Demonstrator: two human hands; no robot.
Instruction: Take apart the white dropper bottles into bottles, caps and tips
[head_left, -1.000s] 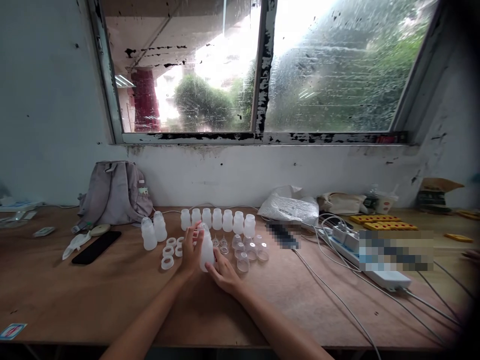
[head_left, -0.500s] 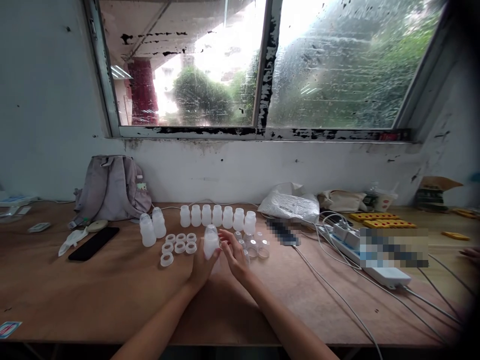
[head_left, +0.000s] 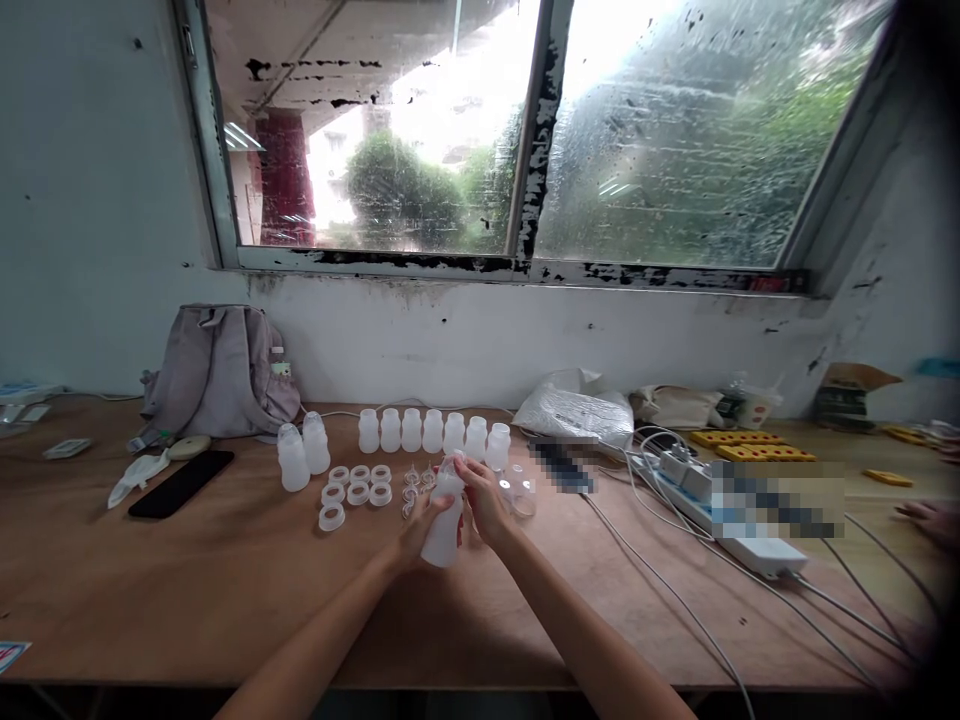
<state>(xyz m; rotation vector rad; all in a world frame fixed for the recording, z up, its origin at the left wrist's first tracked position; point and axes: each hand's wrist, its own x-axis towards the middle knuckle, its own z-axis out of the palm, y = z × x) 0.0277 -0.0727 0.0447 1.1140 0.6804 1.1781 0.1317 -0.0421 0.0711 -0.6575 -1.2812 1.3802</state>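
My left hand (head_left: 422,522) is wrapped round a frosted white baby bottle (head_left: 442,540), which leans with its top tilted to the right. The fingers of my right hand (head_left: 485,502) are closed on the bottle's top; what exactly they grip there is partly hidden. Behind my hands stands a row of open frosted bottles (head_left: 411,430). Left of them are two capped bottles (head_left: 294,465). Several white collar rings (head_left: 360,493) lie left of my hands, with small clear nipples (head_left: 410,480) beside them. Clear domed caps (head_left: 523,492) sit to the right, partly covered by my right hand.
A grey backpack (head_left: 217,375) leans on the wall, near a black phone (head_left: 180,485). On the right lie a silvery plastic bag (head_left: 574,412), a white power strip (head_left: 765,550) with cables, and yellow trays (head_left: 750,445). Another person's hand (head_left: 926,520) shows at the right edge.
The bottle has come nearer and tilted, its top swinging right. My right hand has moved from beside the bottle to its top. The nipples that my left hand hid are now visible.
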